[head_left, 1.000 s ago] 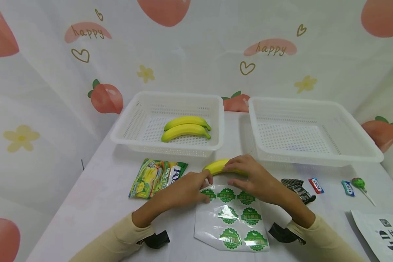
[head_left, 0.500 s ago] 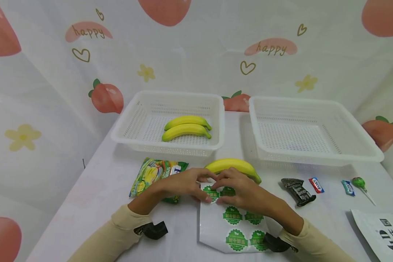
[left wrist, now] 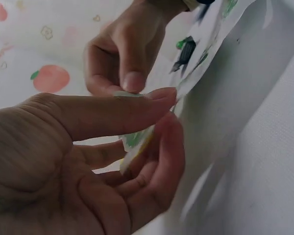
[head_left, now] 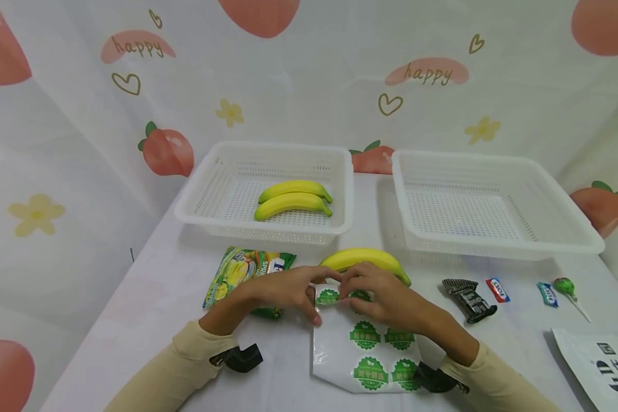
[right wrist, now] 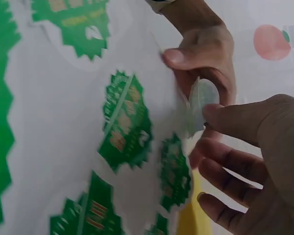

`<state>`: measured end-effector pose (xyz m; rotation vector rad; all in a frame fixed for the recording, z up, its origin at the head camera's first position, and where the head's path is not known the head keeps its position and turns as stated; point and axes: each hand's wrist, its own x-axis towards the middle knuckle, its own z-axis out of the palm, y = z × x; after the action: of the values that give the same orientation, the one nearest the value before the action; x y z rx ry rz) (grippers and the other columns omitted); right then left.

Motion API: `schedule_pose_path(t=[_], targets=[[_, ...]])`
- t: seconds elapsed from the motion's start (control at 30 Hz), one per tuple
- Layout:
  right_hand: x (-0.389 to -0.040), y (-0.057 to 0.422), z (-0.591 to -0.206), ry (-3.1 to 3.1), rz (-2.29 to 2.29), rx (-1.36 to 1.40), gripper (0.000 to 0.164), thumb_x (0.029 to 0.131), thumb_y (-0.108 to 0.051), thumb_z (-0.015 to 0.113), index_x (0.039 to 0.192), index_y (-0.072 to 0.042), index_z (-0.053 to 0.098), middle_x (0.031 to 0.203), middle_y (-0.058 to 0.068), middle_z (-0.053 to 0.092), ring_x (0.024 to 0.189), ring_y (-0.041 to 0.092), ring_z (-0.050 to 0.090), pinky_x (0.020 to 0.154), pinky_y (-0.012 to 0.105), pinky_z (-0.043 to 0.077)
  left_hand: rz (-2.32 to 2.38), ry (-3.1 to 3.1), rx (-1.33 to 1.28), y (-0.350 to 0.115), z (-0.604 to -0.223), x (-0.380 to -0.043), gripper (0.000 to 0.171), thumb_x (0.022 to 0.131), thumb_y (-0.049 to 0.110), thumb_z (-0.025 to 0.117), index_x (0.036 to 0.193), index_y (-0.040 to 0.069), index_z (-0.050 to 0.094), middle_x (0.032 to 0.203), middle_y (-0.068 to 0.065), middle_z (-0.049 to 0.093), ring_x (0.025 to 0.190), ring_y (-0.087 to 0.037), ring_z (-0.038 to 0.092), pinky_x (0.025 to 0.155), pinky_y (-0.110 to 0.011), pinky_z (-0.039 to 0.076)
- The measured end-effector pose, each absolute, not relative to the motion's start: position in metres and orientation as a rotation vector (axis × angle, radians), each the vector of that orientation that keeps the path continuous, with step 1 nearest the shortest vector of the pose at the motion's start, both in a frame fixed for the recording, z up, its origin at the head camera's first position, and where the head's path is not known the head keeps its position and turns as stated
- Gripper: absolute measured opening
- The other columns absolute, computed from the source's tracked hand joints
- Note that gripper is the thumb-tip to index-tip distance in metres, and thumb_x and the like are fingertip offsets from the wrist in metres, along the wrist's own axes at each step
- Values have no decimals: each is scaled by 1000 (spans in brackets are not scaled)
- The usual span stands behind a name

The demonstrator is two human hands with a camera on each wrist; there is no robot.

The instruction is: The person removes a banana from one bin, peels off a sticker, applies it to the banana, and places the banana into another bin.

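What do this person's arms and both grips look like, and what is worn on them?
The left sleeve and right sleeve are plain cream-beige cloth. A black angular piece sits at the left sleeve's end, a similar one at the right's. The left grip and right grip wear no gloves.

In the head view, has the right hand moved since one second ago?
Yes: the right hand moved left and slightly down in frame, judged against the black packet.
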<state>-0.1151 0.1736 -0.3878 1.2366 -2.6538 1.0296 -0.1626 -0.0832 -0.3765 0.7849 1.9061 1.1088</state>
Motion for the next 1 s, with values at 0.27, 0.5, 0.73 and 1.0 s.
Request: schedule_pose_path(t=[0.27,0.5,0.73,1.0], targets=[[-118,191,-375,-2518,1020,1103,15,91,-6,83,98,-19,79,109,-13,67,108,10,62,93,31,55,818,2255,816,-84,-359,-146,60,94,48,79,142,14,65,137,-8,61,99,-12,62,86,-32,53],[-118,194,-368,-2412,927,1172,18,88,-6,85,99,-20,81,107,-9,66,103,11,61,91,25,54,1098,2215,675,-78,-351,-142,53,107,56,53,112,11,79,106,2,75,92,-19,68,85,-40,52],[-122,194,-368,-2500,999,1172,16,93,-12,82,108,-17,77,106,-8,67,98,10,62,84,28,57,1302,2296,664,-72,-365,-146,21,105,31,65,103,14,78,93,5,74,80,-15,65,71,-33,52],[-130,198,-372,-2709,1081,791,9,98,-13,77,106,-14,74,97,-8,67,89,9,61,77,32,55,1333,2543,761,-54,-374,-147,15,103,29,71,102,18,81,94,9,75,75,-10,66,66,-27,52]])
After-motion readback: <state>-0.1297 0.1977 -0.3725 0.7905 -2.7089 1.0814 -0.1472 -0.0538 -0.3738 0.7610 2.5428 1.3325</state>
